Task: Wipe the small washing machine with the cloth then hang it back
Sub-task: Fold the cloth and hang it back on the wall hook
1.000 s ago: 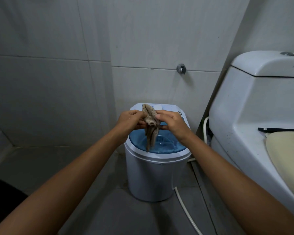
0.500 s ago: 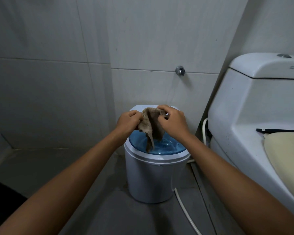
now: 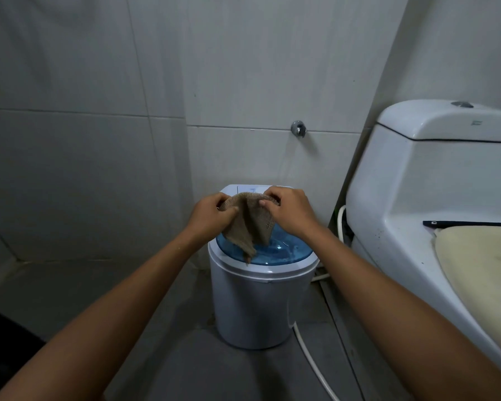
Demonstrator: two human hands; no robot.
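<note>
A small white washing machine point(image 3: 255, 302) with a blue see-through lid point(image 3: 284, 251) stands on the grey floor against the tiled wall. Just above the lid a brown woven cloth point(image 3: 250, 222) is spread between both hands. My left hand point(image 3: 211, 214) pinches its left top corner and my right hand point(image 3: 288, 211) pinches its right top corner. The cloth's lower tip hangs down onto the lid. The back of the machine's control panel is partly hidden behind my hands.
A white toilet point(image 3: 417, 198) with a cream seat cover point(image 3: 480, 273) stands close on the right. A metal wall fitting point(image 3: 298, 129) sits above the machine. A white hose point(image 3: 310, 360) runs across the floor from the machine's right side. A dark object point(image 3: 3, 342) lies at lower left.
The cloth was bunched and dangling between my hands; they have moved apart and spread it into a wider sheet over the lid.
</note>
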